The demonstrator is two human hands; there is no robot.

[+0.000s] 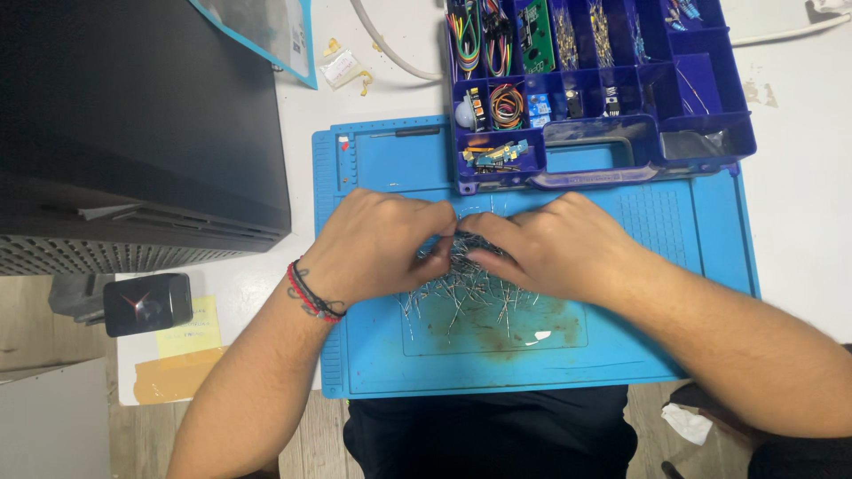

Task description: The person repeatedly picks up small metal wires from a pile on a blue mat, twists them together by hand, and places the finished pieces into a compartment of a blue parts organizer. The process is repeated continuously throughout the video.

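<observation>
both hands (pixel 461 248) covering tangled resistor pile (pixel 461 288), leads poking out

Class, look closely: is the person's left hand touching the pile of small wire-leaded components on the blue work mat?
Touching. The head view shows the left hand with its fingers pressed into the pile of wire-leaded components on the blue mat, meeting the right hand there.

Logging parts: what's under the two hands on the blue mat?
A pile of thin wire-leaded components fans out on the blue mat below the left hand and right hand. The pile's middle is covered.
</observation>
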